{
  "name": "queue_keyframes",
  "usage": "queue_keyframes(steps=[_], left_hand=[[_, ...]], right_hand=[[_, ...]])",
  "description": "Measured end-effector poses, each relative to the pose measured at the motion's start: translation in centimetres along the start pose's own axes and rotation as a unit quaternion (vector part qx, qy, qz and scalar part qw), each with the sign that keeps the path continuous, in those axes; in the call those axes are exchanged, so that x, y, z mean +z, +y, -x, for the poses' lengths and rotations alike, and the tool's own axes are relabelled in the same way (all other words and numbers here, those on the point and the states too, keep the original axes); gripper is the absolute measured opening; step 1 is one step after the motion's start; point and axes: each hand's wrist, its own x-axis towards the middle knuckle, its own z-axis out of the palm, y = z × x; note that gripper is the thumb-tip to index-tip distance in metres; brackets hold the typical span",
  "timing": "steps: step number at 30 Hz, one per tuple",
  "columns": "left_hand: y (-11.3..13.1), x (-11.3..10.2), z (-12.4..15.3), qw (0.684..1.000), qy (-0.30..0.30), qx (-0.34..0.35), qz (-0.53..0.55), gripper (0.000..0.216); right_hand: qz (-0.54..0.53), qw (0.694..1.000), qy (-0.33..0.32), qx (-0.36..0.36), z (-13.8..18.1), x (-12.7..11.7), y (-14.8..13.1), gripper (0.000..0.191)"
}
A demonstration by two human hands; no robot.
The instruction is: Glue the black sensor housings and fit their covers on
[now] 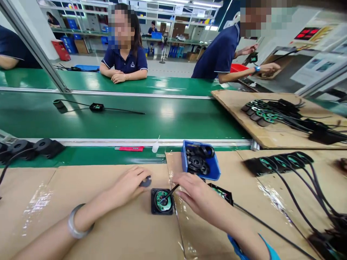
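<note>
My left hand (131, 184) pinches a dark round disc (146, 181) with a notch or hole, just above the cardboard and left of a black square housing (154, 210). Inside that housing sits a round green circuit board (162, 203), facing up. A black cable (171, 190) rises at a slant from the board, and my right hand (193, 189) has its fingers closed round it. Partly behind my right wrist lies an open black box with a green board (222, 192); a long cable runs from it to the lower right.
A blue bin (218, 173) of black ring parts stands beyond my right hand. Cabled units (279, 164) lie right, round black units (21, 148) left. A red cutter (131, 148) and small white bottle (155, 146) lie before the green conveyor (130, 128). Co-workers are opposite.
</note>
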Motion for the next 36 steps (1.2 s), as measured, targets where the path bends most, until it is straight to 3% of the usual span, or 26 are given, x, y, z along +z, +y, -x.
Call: queue_keyframes(steps=[3, 7, 13, 20, 29, 36], left_hand=[[0.1, 0.1, 0.0, 0.999, 0.035, 0.009, 0.014, 0.030], [2.3, -1.1, 0.7, 0.989, 0.087, 0.037, 0.113, 0.024], [5.5, -1.2, 1.1, 0.978, 0.077, 0.078, 0.177, 0.024], [5.5, -0.6, 1.0, 0.984, 0.058, 0.125, 0.110, 0.020], [5.6, -0.5, 1.2, 0.987, 0.061, 0.131, 0.075, 0.017], [6.3, -1.0, 1.0, 0.982, 0.067, 0.173, 0.032, 0.016]], right_hand=[[0.046, 0.997, 0.068, 0.001, 2.0, 1.4, -0.5, 0.021], [0.038, 0.988, 0.148, 0.014, 2.7, 3.1, -1.3, 0.019], [0.050, 0.967, 0.251, 0.013, 2.9, 4.5, -2.3, 0.025], [0.081, 0.956, 0.283, 0.008, 3.5, 5.2, -2.7, 0.012], [0.046, 0.958, 0.284, 0.019, 3.8, 5.1, -2.8, 0.013], [0.013, 0.958, 0.285, 0.021, 4.3, 5.2, -2.4, 0.030]])
